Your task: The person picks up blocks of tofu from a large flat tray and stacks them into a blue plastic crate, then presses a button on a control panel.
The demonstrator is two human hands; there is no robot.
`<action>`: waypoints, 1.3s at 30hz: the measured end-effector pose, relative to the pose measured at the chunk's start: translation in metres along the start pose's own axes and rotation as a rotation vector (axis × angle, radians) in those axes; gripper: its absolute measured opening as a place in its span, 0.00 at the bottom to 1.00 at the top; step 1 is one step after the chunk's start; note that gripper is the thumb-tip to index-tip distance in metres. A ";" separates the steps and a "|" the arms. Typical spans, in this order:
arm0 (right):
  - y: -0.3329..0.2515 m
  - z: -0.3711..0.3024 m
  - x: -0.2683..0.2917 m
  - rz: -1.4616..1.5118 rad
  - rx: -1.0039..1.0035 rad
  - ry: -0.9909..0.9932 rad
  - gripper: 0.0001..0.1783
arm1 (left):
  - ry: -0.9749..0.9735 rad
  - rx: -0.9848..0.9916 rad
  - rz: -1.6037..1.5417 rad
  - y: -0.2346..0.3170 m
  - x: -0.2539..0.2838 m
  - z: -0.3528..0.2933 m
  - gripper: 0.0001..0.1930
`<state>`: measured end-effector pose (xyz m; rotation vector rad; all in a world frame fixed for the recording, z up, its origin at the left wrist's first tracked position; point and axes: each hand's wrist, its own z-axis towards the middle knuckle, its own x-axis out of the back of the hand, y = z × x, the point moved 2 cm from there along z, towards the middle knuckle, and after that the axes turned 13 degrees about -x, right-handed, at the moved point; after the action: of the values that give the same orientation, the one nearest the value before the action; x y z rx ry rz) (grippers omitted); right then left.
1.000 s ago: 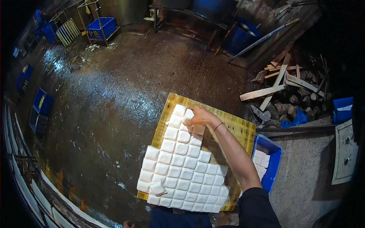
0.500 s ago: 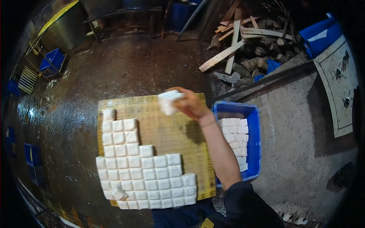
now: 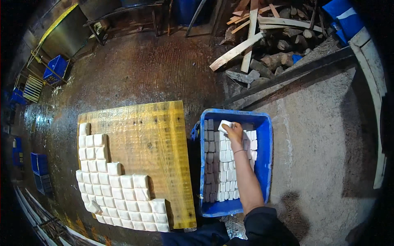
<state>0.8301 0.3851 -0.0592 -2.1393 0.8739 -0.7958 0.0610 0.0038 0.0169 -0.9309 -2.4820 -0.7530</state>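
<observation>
My right hand (image 3: 234, 134) is closed on a white tofu block (image 3: 224, 126) over the blue crate (image 3: 237, 210). Inside that crate stand rows of tofu pieces (image 3: 225, 167), set close together, those on the left side in shadow. Left of the crate lies a yellowish wooden board (image 3: 143, 123). Square white tofu blocks (image 3: 117, 192) cover its left and near part in tight rows with a stepped edge. One loose tofu block (image 3: 94, 207) rests tilted on top of the others near the board's left edge. My left hand is out of view.
Split wood and planks (image 3: 238, 51) are heaped at the far right, behind a dark beam (image 3: 295, 76). A pale panel (image 3: 371, 90) stands at the right edge. Wet dark floor (image 3: 135, 69) stretches beyond the board. Small blue crates (image 3: 56, 69) stand at the left.
My right hand has moved from above the board to over the blue crate, with a white tofu block in it. The view has shifted right, showing more of the crate.
</observation>
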 end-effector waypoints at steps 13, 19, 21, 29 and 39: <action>0.003 0.045 -0.037 -0.873 0.302 0.239 0.17 | -0.020 0.104 -0.142 -0.035 -0.044 -0.064 0.21; -0.014 -0.024 -0.029 -0.527 0.399 0.237 0.23 | -0.023 0.032 -0.194 -0.054 -0.042 -0.054 0.22; -0.054 -0.109 -0.053 -0.482 0.582 0.157 0.20 | -0.020 0.001 -0.227 -0.067 -0.043 -0.047 0.23; -0.075 -0.387 -0.223 -0.655 0.922 -0.783 0.15 | 0.120 -0.212 -0.252 -0.108 -0.018 0.016 0.23; -0.022 -0.420 -0.278 -0.906 1.022 -0.551 0.24 | 0.167 -0.201 -0.282 -0.145 0.041 0.012 0.17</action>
<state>0.3666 0.4589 0.1251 -1.5469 -0.7424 -0.7388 -0.0698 -0.0610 -0.0214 -0.5582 -2.4476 -1.1406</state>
